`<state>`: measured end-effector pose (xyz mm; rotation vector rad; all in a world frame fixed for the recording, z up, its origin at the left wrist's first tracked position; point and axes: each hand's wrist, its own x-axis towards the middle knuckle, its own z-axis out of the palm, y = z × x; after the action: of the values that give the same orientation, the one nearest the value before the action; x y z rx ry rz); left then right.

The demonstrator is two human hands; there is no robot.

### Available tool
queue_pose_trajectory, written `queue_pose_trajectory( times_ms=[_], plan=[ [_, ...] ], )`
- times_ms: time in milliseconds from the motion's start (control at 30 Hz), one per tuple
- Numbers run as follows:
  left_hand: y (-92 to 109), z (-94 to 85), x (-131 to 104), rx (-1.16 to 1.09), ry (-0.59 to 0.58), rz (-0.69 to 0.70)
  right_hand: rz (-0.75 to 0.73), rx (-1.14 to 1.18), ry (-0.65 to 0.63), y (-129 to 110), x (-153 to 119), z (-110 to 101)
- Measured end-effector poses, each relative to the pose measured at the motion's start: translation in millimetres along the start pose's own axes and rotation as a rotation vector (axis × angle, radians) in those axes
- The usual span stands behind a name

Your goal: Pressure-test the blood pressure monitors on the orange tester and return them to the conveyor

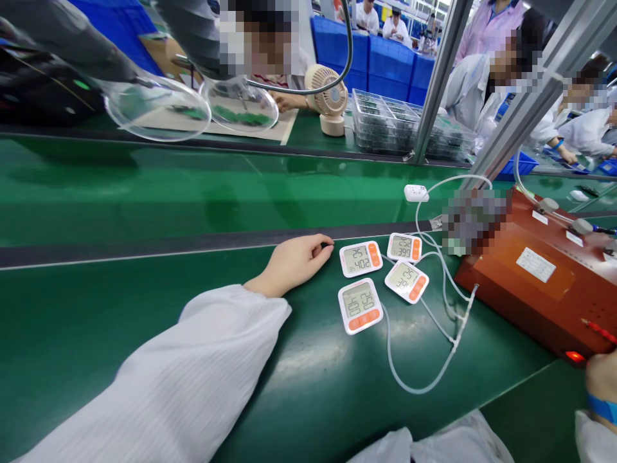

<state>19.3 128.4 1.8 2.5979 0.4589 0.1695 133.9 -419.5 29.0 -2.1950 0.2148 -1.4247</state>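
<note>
My left hand (296, 260) rests on the green bench with its fingers curled, holding nothing, just left of a group of several small white-and-orange display units. The nearest unit (360, 258) reads 25.1 and 40.2. Another (360, 305) lies in front of it, and two more (405, 247) (407, 281) lie to the right. White cables (419, 386) run from them toward an orange-red test box (535, 283). My right hand (602, 379) shows only partly at the right edge, beside the box's lit red lamp (574, 355); a blue wrist strap is below it.
A green conveyor belt (193, 193) runs across behind the bench. Beyond it are two magnifier lenses (159, 109), a small beige fan (330, 96), stacked clear trays of boards (395, 122) and several seated people in white coats. A white adapter (415, 192) lies by aluminium posts.
</note>
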Motion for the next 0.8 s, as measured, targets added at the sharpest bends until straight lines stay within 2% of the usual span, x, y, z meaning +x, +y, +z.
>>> queue_pose_trajectory(
  times_ms=[100,267,400,800],
  plan=[
    [1,-0.3,0,0.001,-0.001,-0.003,-0.185,0.061,-0.025,5,1,0],
    [0,-1.4,0,0.009,-0.001,-0.011,-0.141,0.038,-0.011,20,4,6],
    [0,-1.2,0,0.009,0.000,-0.008,-0.164,0.033,0.012,27,4,10],
    [1,-0.7,1,0.041,-0.003,-0.014,-0.218,-0.019,0.009,20,3,7]
  ],
)
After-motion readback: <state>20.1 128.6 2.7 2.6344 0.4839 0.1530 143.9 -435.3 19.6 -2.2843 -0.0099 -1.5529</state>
